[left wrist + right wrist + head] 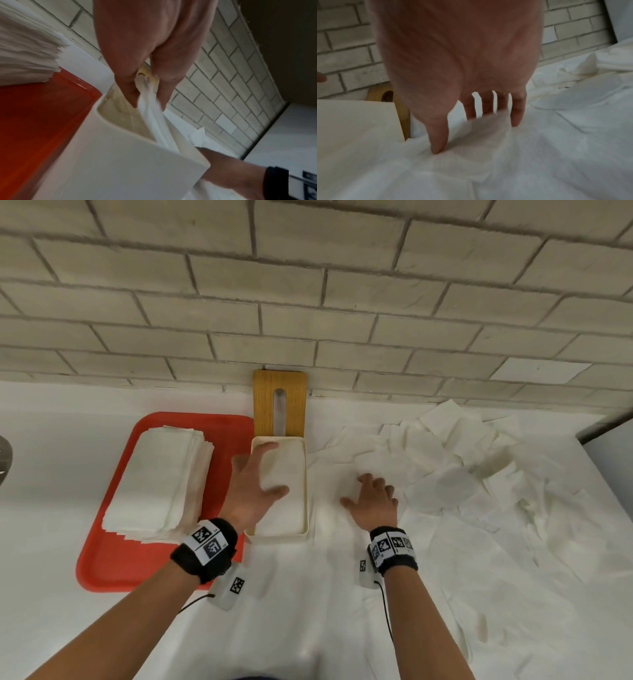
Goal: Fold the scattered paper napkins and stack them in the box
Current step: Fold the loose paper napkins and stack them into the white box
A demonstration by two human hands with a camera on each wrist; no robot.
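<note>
**Left hand lowers a folded napkin into the box while the right reaches for the next**

Head view: the left hand [255,487] hangs over the box [305,494], thumb and forefinger spread round a folded napkin [277,470] that lies in the box mouth. Gripping it across its width probably keeps the fold from springing apart as it goes in. The lid [279,402] leans against the wall just beyond the fingertips, clear of the opening. Outboard of the hand, the tray [113,563] carries a stack [161,481] of folded napkins. The right hand [373,501] rests on the counter beside the box, fingers bent onto a loose sheet [342,474]; past its knuckles spreads the pile [479,467] of unfolded napkins, likely kept on that side so each hand has its own job.

Left wrist view: the fingers [126,93] pinch the napkin, which trails down from the grip into the box and drapes against its near wall. That wall could snag the hanging edge and spoil the fold.

Right wrist view: the right hand's fingers are straight and splayed, tips pressing a sheet under the palm, grasping nothing. The box corner stands beside the thumb, the lid behind it. Overlapping sheets ahead may drag along together.
</note>
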